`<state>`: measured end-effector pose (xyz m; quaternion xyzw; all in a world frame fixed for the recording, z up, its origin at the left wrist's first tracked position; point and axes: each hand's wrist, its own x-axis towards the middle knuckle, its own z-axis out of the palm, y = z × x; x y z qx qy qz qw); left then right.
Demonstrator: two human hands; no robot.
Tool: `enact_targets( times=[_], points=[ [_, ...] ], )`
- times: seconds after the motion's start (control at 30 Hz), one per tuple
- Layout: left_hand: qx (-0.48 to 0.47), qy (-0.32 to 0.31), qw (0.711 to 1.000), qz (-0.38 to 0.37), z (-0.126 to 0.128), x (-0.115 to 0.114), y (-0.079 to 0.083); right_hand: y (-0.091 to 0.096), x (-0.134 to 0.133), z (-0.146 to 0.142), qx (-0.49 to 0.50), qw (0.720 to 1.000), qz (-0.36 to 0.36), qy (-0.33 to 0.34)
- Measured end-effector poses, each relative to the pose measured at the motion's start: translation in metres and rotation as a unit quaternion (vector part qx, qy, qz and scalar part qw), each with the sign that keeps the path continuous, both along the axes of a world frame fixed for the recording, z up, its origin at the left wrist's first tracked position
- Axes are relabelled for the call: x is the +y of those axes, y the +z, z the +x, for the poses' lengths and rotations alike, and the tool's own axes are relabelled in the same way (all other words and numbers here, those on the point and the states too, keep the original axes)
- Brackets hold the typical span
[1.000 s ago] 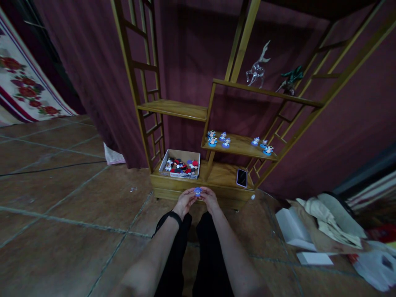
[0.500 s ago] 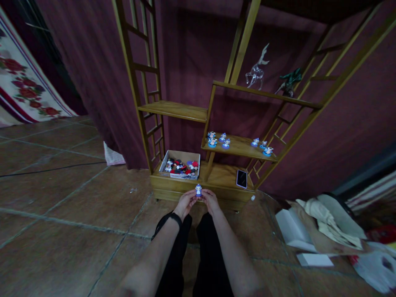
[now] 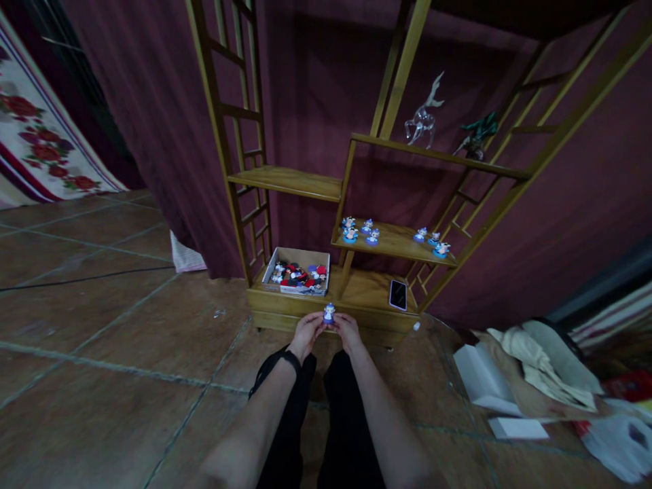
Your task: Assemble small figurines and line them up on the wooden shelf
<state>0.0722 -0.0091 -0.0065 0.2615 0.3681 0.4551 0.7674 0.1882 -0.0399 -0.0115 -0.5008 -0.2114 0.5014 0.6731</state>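
Observation:
Between my two hands, a small purple-and-white figurine [image 3: 329, 313] stands upright in front of the wooden shelf unit's [image 3: 285, 308] low front. My left hand [image 3: 306, 333] is closed on its base from the left, with a dark band on the wrist. From the other side, the fingers of my right hand [image 3: 348, 331] grip the same base. Just beyond my hands sits an open cardboard box [image 3: 305, 290] holding several red, black and white figurines [image 3: 298, 273]. On the middle shelf [image 3: 394, 243], similar figurines stand in two groups, one left [image 3: 373, 236] and one right [image 3: 441, 249].
A phone [image 3: 398, 295] lies on the bottom board at the right. Higher up stand a clear deer ornament [image 3: 422, 123] and a dark green ornament [image 3: 477, 134]. White boxes [image 3: 483, 380], cloth [image 3: 542, 370] and a plastic bag [image 3: 621, 438] lie on the floor to the right.
The figurine has shifted slightly right and seems turned a little between my fingers. Both hands stay almost in place, and the shelf figurines have not moved.

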Motion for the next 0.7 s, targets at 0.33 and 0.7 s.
enact_targets(
  times=[0.33,0.7],
  points=[
    [0.003,0.007,1.000,0.000,0.0011,-0.0006,-0.0026,0.0072,-0.0041,-0.0038,-0.012,0.998,0.004,0.059],
    [-0.002,-0.004,1.000,-0.018,0.0005,-0.0005,-0.0011,0.0080,-0.0035,-0.0049,0.016,0.999,0.011,0.040]
  ],
)
